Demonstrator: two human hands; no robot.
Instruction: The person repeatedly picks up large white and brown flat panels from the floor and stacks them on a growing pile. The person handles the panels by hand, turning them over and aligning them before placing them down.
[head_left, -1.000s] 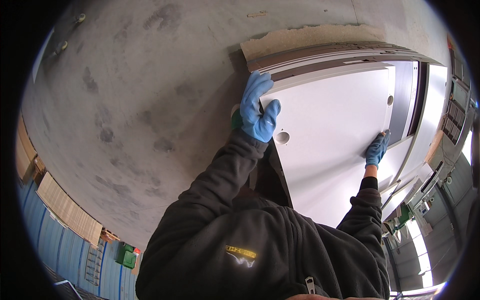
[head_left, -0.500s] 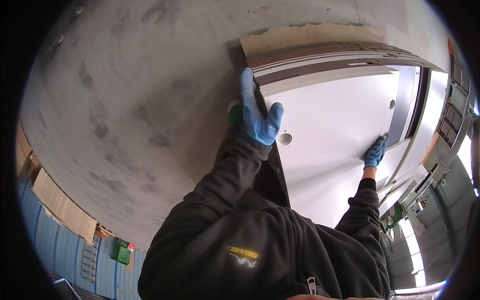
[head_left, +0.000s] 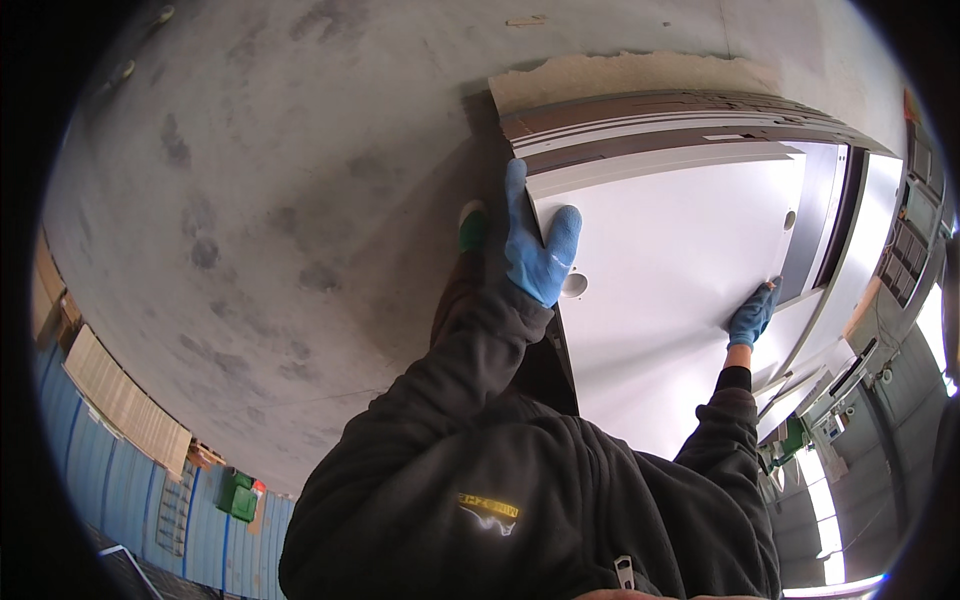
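A large white panel (head_left: 670, 240) with two round holes lies on top of a stack of boards in front of me. My left hand (head_left: 540, 250), in a blue glove, is at the panel's left edge. Its fingers stretch straight along that side and the thumb stands apart over the top face, next to a round hole (head_left: 574, 286). My right hand (head_left: 752, 315), also blue-gloved, is on the panel's right edge, with its fingers together and the tips bent at the edge. The undersides of its fingers are hidden.
Under the panel are brown and white boards (head_left: 640, 125), with a torn cardboard sheet (head_left: 630, 78) beneath. Long white boards (head_left: 862, 230) lie to the right. Grey concrete floor (head_left: 300, 220) spreads left. A green bin (head_left: 238, 495) stands by the blue wall (head_left: 130, 480).
My left hand has slid a little to the right and nearer to me, closer against the panel's edge. The right hand stays in place on the panel. The view has shifted slightly.
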